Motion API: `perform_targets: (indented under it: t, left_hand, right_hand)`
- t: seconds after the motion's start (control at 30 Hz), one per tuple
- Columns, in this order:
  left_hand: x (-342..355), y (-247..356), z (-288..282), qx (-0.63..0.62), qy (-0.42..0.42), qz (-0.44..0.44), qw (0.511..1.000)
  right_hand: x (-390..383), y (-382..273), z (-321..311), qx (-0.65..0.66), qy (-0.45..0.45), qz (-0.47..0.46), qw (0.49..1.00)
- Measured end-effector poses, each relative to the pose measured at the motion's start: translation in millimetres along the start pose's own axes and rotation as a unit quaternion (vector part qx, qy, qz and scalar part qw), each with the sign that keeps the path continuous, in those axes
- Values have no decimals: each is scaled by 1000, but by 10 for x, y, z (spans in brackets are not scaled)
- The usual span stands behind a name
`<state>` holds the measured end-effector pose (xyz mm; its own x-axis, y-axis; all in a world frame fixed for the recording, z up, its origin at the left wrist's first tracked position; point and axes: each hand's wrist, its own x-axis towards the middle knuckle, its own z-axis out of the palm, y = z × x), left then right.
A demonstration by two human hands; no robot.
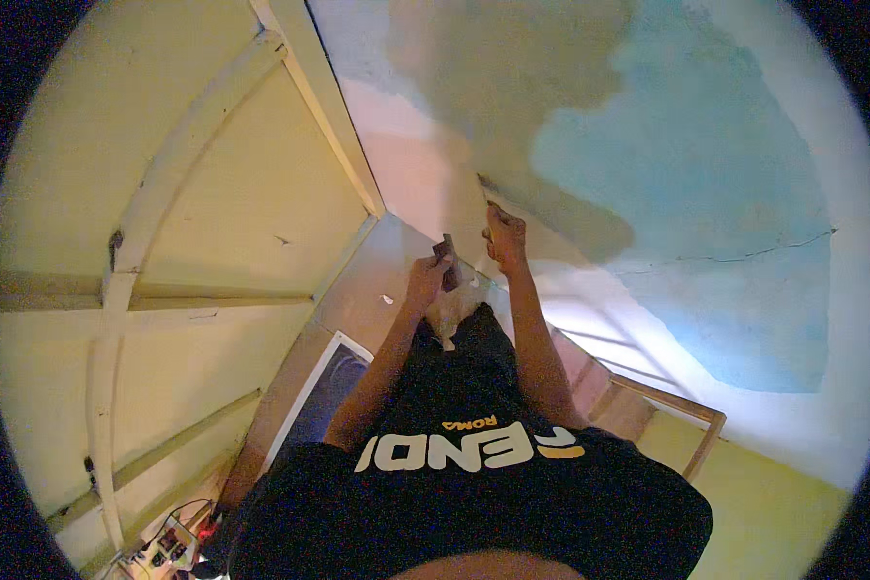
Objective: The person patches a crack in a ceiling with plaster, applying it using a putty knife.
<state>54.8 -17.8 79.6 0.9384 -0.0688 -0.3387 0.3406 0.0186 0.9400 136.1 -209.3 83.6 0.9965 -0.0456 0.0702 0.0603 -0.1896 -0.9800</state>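
Observation:
My right hand (507,237) is raised to the wall (686,164), its fingers wrapped round a thin flat blade like a putty knife (484,186), whose edge is at the wall surface. Lower and to the left, my left hand (425,281) grips a dark flat scraper-like piece (449,263); its exact kind is hard to make out. A broad greyish-tan damp-looking patch (512,87) spreads over the blue and white wall around the right hand's tool.
On the left stands a yellow panelled wall with wooden battens (193,302). A white-framed dark blue panel (333,382) is beside my left forearm. A wooden frame (710,440) stands at lower right. Wires and small items (174,541) lie at lower left. A crack (744,256) crosses the blue paint.

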Motion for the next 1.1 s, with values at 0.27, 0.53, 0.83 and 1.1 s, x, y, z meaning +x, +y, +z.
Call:
perform_targets:
  t: [0.27,0.53,0.83,1.1]
  left_hand:
    - [-168,178,2,-76,30,-24,996]
    - [-69,-23,-24,-119,35,-41,991]
    - [-180,251,184,-60,9,-68,996]
    - [-183,234,287,-84,47,-48,994]
  right_hand:
    - [-223,-658,251,117,68,241,961]
    - [-125,-437,240,54,37,191,979]
    - [-111,26,166,5,42,-51,998]
    - [-150,-699,258,134,68,253,956]
